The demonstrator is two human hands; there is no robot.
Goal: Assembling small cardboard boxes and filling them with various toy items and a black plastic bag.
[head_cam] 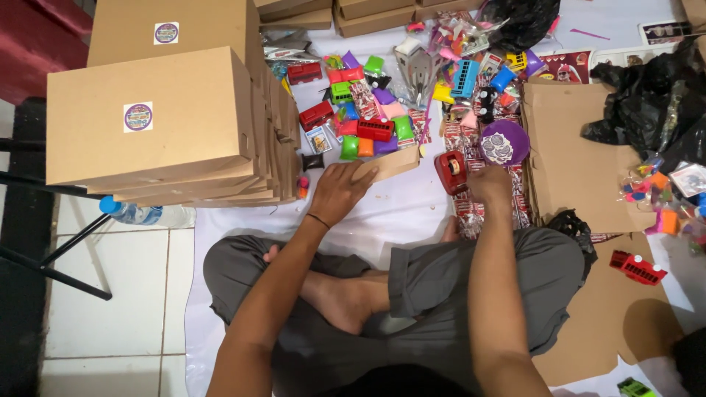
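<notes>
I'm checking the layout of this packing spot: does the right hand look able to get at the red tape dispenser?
Probably yes: the right hand rests just beside the red tape dispenser, with nothing lying between them.
</notes>
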